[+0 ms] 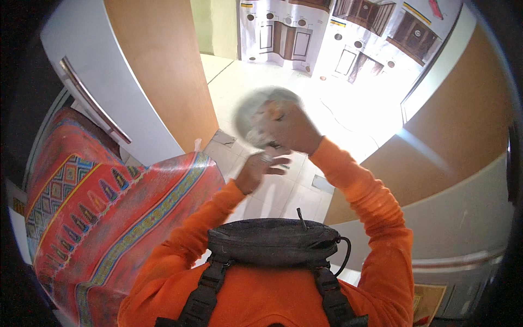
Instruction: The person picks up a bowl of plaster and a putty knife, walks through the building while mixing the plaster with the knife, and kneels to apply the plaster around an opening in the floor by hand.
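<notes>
I see the right hand (297, 128) against a blurred grey round thing (247, 111), upper centre; I cannot tell its grip; the left hand (255, 172), fingers parted, sits just below; red patterned cloth (128, 229) fills the lower left; a white handled panel (103, 60) stands upper left.

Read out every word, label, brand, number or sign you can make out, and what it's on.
Printed white sheeting: marks too small and blurred to read.
Round grey object: too motion-blurred to tell.
Red patterned cloth, black bag: no readable text.
Nothing here can be quoted.
</notes>
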A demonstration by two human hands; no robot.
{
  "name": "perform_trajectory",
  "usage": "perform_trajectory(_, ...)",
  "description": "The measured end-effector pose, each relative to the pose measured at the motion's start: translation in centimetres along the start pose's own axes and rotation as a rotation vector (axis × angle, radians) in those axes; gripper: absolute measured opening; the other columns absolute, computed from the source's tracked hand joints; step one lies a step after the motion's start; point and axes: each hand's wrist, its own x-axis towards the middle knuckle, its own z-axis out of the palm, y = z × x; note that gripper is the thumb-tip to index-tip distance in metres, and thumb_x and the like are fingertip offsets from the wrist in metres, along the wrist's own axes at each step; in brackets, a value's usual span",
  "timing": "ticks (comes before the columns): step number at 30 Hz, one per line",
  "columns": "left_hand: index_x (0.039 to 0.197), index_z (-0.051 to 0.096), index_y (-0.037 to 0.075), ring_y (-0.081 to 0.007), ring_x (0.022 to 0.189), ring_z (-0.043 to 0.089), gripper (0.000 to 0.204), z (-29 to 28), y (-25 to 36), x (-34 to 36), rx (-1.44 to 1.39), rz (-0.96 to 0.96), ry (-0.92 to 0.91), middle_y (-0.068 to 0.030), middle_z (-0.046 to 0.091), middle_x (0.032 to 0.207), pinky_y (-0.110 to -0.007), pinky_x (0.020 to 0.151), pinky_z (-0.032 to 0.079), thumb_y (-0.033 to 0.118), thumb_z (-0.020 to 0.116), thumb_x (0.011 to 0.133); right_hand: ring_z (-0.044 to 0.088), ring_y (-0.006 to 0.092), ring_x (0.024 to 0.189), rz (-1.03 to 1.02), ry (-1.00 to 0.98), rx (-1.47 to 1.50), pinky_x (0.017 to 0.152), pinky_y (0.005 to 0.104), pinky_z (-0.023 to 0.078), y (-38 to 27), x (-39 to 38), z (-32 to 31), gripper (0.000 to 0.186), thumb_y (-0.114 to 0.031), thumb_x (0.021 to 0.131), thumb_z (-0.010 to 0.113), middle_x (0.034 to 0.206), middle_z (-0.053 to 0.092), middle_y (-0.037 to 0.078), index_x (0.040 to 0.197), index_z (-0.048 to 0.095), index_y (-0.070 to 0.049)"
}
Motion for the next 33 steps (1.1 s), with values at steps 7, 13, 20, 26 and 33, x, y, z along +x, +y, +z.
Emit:
perform_trajectory(7, 0.126, 0.059, -0.001, -0.028, 0.118, 0.057, 0.038, -9.5, -3.7, 8.4, 0.606, -0.257, -0.262, -0.0175, 0.062, 0.125, -0.037, 0.105, 0.041, 0.024, 0.053, 0.098, 0.06, 0.0152, 0.075, 0.457, 0.177, 0.875, 0.064, 0.0297, 0.049, 15.1, 7.8, -2.8, 0.008, -0.01, 0.082, 0.068, 0.077, 0.062, 0.007, 0.082, 0.065, -0.002)
perform_trajectory(13, 0.129, 0.057, 0.0, -0.0259, 0.122, 0.055, 0.045, -23.2, -16.3, 5.0, 0.74, -0.328, 0.36, -0.018, 0.061, 0.128, -0.036, 0.106, 0.04, 0.032, 0.055, 0.097, 0.061, 0.0161, 0.073, 0.671, 0.125, 0.793, 0.061, 0.0253, 0.051, 28.5, 9.2, -4.3, 0.016, -0.011, 0.093, 0.057, 0.079, 0.054, 0.004, 0.083, 0.06, 0.0)
perform_trajectory(20, 0.126, 0.057, 0.007, -0.0211, 0.1, 0.063, 0.035, -27.1, -19.6, -0.8, -0.214, -0.643, 1.013, -0.0095, 0.063, 0.114, -0.035, 0.087, 0.052, 0.028, 0.05, 0.1, 0.059, 0.0139, 0.086, 0.918, -0.22, 0.498, 0.068, 0.0247, 0.054, 49.6, 3.2, 5.2, 0.014, -0.013, 0.097, 0.058, 0.101, 0.055, 0.005, 0.104, 0.059, -0.001)
perform_trajectory(26, 0.104, 0.06, 0.007, -0.0116, 0.062, 0.058, 0.028, -29.2, -30.4, -1.2, -0.257, -0.689, 1.621, -0.0016, 0.064, 0.081, -0.029, 0.051, 0.046, 0.033, 0.055, 0.094, 0.058, 0.0165, 0.074, 1.241, -0.129, 0.877, 0.058, 0.0292, 0.052, 55.6, 4.4, 11.6, 0.012, -0.009, 0.094, 0.059, 0.092, 0.054, 0.01, 0.098, 0.059, 0.002)
perform_trajectory(33, 0.102, 0.058, 0.007, -0.0193, 0.067, 0.059, 0.022, -31.7, -51.2, -10.7, 0.328, -1.376, 1.507, -0.0064, 0.063, 0.082, -0.034, 0.058, 0.048, 0.026, 0.056, 0.091, 0.06, 0.0204, 0.079, 1.412, -0.282, 1.07, 0.065, 0.0336, 0.052, 66.7, -5.5, 25.4, 0.024, -0.024, 0.098, 0.057, 0.096, 0.058, 0.009, 0.103, 0.06, -0.001)
